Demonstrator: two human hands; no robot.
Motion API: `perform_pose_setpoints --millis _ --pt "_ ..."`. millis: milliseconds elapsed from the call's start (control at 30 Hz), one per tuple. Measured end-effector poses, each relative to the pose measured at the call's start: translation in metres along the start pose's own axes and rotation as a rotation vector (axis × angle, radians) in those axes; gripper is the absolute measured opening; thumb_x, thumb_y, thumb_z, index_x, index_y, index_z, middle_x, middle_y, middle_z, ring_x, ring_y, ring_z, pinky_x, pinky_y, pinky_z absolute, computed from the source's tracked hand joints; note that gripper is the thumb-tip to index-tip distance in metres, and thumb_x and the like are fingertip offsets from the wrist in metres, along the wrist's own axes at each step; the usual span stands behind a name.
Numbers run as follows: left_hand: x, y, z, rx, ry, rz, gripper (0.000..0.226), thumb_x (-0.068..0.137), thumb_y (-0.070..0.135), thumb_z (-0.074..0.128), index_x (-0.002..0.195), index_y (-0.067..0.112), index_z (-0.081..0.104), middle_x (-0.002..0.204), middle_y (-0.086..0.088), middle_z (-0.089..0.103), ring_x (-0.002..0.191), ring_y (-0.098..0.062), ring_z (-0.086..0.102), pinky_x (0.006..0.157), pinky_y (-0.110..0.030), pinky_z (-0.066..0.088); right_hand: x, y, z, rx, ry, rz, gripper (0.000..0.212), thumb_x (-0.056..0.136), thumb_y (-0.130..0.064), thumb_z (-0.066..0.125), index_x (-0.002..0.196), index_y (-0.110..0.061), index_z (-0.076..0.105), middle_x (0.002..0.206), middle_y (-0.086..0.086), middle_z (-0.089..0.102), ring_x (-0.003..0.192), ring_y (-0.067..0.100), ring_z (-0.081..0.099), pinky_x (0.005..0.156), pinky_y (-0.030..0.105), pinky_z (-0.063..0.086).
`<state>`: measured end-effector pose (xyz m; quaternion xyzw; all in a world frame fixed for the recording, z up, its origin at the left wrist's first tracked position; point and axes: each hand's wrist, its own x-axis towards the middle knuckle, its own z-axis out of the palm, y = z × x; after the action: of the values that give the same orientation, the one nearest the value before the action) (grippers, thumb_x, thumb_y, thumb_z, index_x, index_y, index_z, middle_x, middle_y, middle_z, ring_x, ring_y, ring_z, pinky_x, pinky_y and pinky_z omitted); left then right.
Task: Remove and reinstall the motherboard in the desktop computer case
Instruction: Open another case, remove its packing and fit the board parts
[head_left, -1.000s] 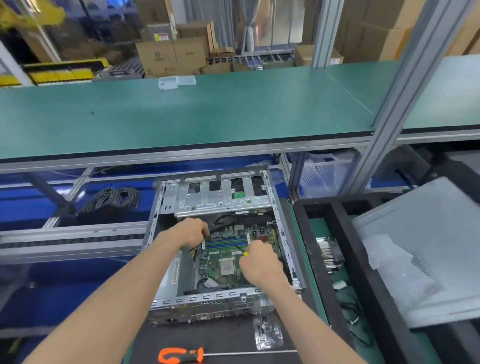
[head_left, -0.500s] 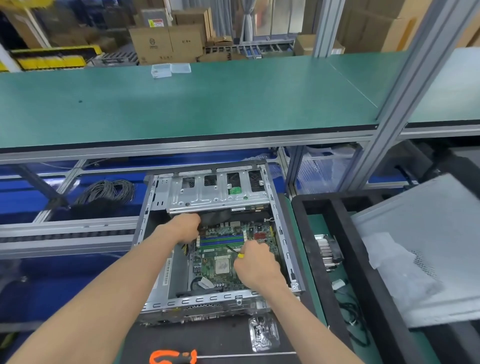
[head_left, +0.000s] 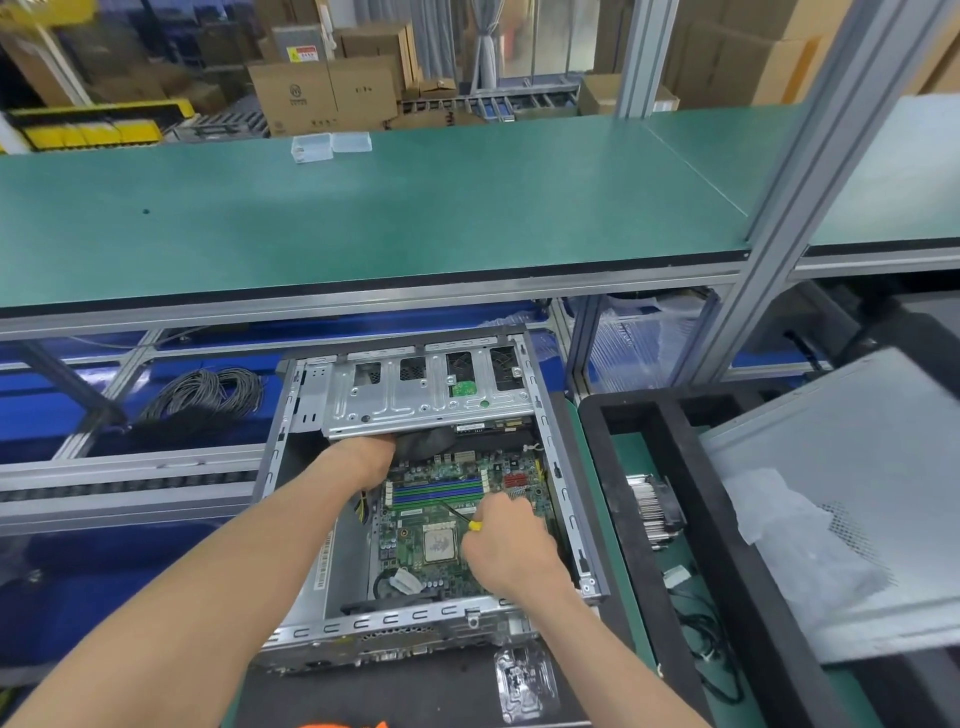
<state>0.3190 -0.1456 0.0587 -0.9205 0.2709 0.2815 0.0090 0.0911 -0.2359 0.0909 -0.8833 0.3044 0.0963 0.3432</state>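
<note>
The open desktop case (head_left: 291, 467) lies flat on the bench, with the green motherboard (head_left: 436, 499) inside it. My left hand (head_left: 363, 460) reaches to the board's far left corner. Its fingers are tucked under the silver drive cage (head_left: 415, 400) and hidden. My right hand (head_left: 506, 551) hovers over the right half of the board. It grips a small yellow-handled screwdriver (head_left: 474, 526) whose thin dark shaft points up-left towards the memory slots.
An orange-handled screwdriver (head_left: 343, 724) and a clear bag of small parts (head_left: 524, 680) lie in front of the case. To the right, a black tray holds a heatsink (head_left: 652, 512), with the grey side panel (head_left: 841, 493) beyond it. A cable coil (head_left: 208, 395) lies at the left. A green shelf (head_left: 363, 208) overhangs.
My left hand has slid away from me, from the board's left edge to under the drive cage. My right hand keeps the screwdriver over the board.
</note>
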Motion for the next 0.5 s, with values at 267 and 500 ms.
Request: perform_pose_setpoints --millis 267,500 --pt "0.014 -0.014 0.008 0.042 0.051 -0.107 0.042 0.103 0.029 0.041 0.138 0.009 0.051 0.141 -0.014 0.052 0.128 -0.034 0.051 0.105 -0.041 0.04 -0.001 0.0 0.0 -0.003 -0.015 -0.003 0.022 0.089 -0.014 0.05 0.108 -0.011 0.061 0.09 0.001 0.056 0.073 0.019 0.062 0.059 0.032 0.05" --pt "0.014 -0.008 0.005 -0.082 0.089 -0.041 0.123 0.063 0.083 -0.016 0.145 0.018 0.047 0.15 -0.015 0.045 0.139 -0.037 0.041 0.068 -0.017 0.025 -0.001 0.0 0.0 -0.005 -0.013 -0.013 0.024 0.089 -0.014 0.05 0.108 -0.009 0.063 0.088 0.001 0.06 0.074 0.02 0.065 0.058 0.033 0.052"
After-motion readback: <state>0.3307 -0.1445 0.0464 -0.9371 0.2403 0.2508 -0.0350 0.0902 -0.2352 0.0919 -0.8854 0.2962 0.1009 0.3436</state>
